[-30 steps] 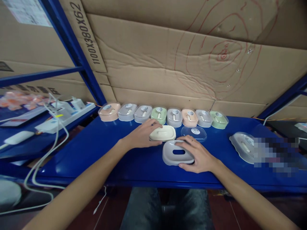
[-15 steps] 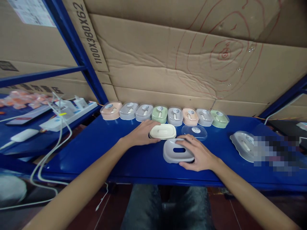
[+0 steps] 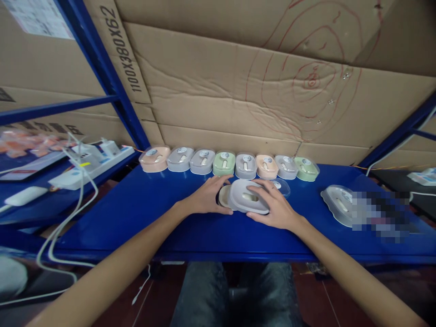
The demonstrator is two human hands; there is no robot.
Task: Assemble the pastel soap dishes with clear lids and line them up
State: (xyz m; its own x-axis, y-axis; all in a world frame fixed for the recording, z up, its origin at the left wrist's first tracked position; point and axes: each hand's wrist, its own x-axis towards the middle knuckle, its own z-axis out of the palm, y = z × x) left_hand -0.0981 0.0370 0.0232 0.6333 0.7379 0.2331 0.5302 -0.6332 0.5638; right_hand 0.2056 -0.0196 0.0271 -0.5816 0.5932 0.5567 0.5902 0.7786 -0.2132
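A grey oval cover (image 3: 238,198) with a slot in its middle is gripped in my right hand (image 3: 278,205), thumb at its near edge and fingers over its top. It overlaps the right part of a cream oval dish (image 3: 224,198), which shows through the slot. My left hand (image 3: 205,196) curls around the dish's left end, thumb on the near side. Whether cover and dish are pressed together I cannot tell. Just behind my right fingers lies a clear lid (image 3: 284,187) with a round label, partly hidden.
Several lidded oval boxes line the back of the blue table (image 3: 163,231), among them a green box (image 3: 223,165) and a peach box (image 3: 155,160). On the right sits a clear-covered grey piece (image 3: 337,204) beside a blurred patch. A power strip (image 3: 102,161) and white cables (image 3: 80,193) are at left.
My right hand has lifted the grey cover and moved it back and left, over the cream dish. My left hand stays at the dish. The view has shifted slightly.
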